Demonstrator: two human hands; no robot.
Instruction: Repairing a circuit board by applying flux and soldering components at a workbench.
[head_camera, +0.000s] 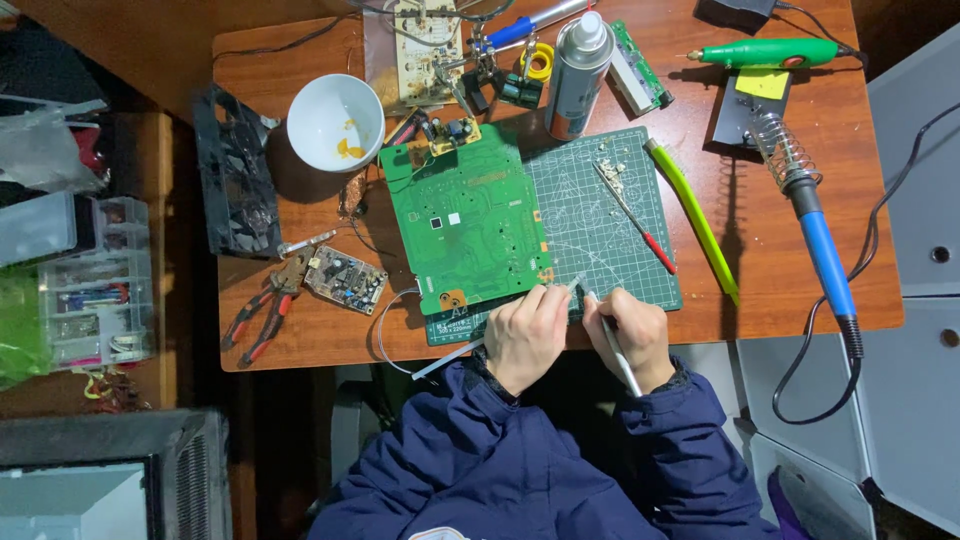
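A large green circuit board (462, 222) lies on a green cutting mat (610, 215) on the wooden desk (770, 270). My left hand (525, 335) rests at the mat's near edge, fingers closed by the board's lower right corner, touching a small part there. Just to its right, my right hand (632, 335) grips a thin metal tool (612, 345) like a pen, its tip pointing at the same spot on the mat. A flat grey cable (448, 360) pokes out from under my left wrist.
On the mat lies a red-handled screwdriver (640, 225); a yellow-green stick (695, 225) lies beside it. A blue soldering iron (815, 235) sits right, a spray can (578, 65) and white bowl (335, 122) at the back, red pliers (262, 310) and a small board (345, 280) left.
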